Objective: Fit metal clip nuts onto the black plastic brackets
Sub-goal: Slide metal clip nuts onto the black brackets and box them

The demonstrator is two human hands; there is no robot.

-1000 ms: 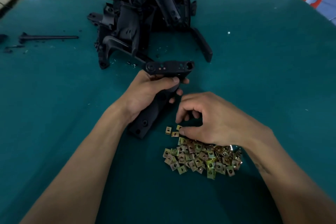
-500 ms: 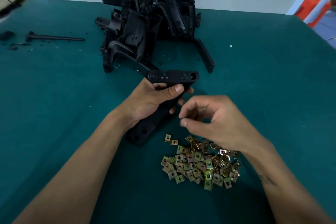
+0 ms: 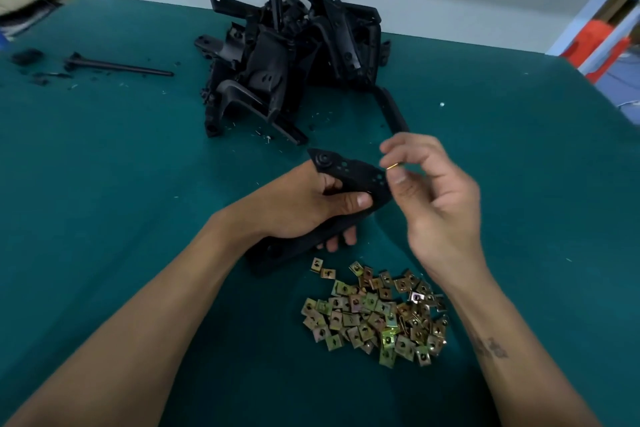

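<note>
Your right hand (image 3: pixel 438 198) pinches one small gold clip nut (image 3: pixel 392 167) between the thumb tip and the first finger. Only a thin shiny edge of it shows. The other fingers of that hand are bent loosely and hold nothing. The nut sits right at the end of the black bracket (image 3: pixel 353 177), just beside the small holes there. You cannot tell if the nut touches the bracket yet.

Your left hand (image 3: pixel 298 208) holds that bracket. The thumb lies across the top of it and the other fingers curl around from below, so their tips poke out under the long part. The bracket's flat end with the round knob sticks up past your thumb, and its long part runs down under your palm toward your wrist.

Below your fingers, close to you, lies the pile of clip nuts (image 3: pixel 375 314) on the green table (image 3: pixel 104 184). Two of them lie a little apart, near your left fingertips.

Past your fingers, farther away, is the heap of black brackets (image 3: pixel 291 55). Off to the left of it lies a thin black rod (image 3: pixel 117 66) with some black crumbs around it.
</note>
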